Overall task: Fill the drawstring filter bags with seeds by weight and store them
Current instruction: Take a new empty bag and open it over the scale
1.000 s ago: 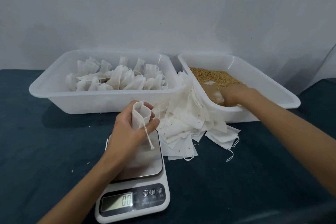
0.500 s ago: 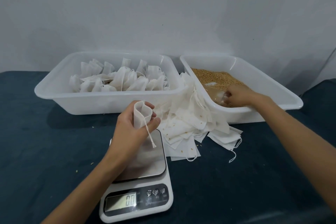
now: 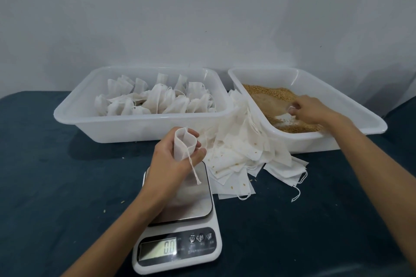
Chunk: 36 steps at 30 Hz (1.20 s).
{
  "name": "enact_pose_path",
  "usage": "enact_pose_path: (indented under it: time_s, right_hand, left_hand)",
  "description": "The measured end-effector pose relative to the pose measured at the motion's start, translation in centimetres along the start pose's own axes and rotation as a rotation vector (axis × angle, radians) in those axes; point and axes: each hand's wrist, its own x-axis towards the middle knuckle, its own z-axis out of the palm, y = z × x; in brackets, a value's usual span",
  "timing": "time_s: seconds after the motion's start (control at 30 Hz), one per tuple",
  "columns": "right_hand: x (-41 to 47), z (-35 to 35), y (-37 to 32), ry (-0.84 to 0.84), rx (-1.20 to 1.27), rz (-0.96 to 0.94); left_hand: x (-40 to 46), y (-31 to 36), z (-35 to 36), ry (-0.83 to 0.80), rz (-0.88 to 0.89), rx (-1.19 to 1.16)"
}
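Note:
My left hand (image 3: 166, 164) grips an empty white drawstring filter bag (image 3: 183, 144) with its mouth held open. It hovers above the steel plate of the digital scale (image 3: 180, 252), which reads 0.0, and the bag's string dangles over the plate. My right hand (image 3: 313, 111) is inside the right white tray (image 3: 351, 105), low over the brown seeds (image 3: 270, 92). Its fingers are curled round a small clear scoop (image 3: 292, 109) that is partly hidden. Filled, tied bags (image 3: 157, 99) lie in the left white tray (image 3: 144, 123).
A loose pile of flat empty filter bags (image 3: 243, 150) spreads over the dark blue tablecloth (image 3: 56, 186) between the two trays and the scale. A few stray seeds lie on the cloth at the left. A plain wall stands behind the trays.
My right hand has drawn back a little inside the seed tray and lifted slightly with the scoop. My left hand keeps the open bag in the same place over the scale.

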Motion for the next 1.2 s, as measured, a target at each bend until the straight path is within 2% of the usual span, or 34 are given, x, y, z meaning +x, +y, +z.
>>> enact_pose_path:
  time_s: [0.1,0.2,0.37,0.43,0.63,0.93,1.2]
  right_hand:
    - [-1.8,-2.2,-2.1,0.066,0.066,-0.109]
    - [-4.1,-4.2,-4.9,0.061,0.128,-0.274]
    - [-8.9,-5.3,-9.5,-0.115,0.410,-0.533]
    - [-10.1,-4.9,-10.5,-0.142,0.440,-0.590]
    - [-11.9,-4.5,-11.8,-0.086,0.326,-0.677]
    - [-13.0,-5.5,-11.6,0.128,0.133,-0.727]
    - [-13.3,-6.3,-12.3,0.220,-0.070,-0.755]
  left_hand:
    - [0.0,0.0,0.0,-0.003,0.000,-0.006]
    - [0.0,0.0,0.0,-0.011,-0.004,-0.002]
    - [0.0,0.2,0.0,-0.010,-0.006,0.004]
    - [0.0,0.3,0.0,-0.007,-0.005,0.004]
    - [0.0,0.2,-0.1,-0.021,-0.004,-0.003]
    - [-0.2,0.3,-0.2,-0.055,-0.015,-0.039]
    - [-0.4,0.7,0.0,-0.076,-0.043,-0.035]
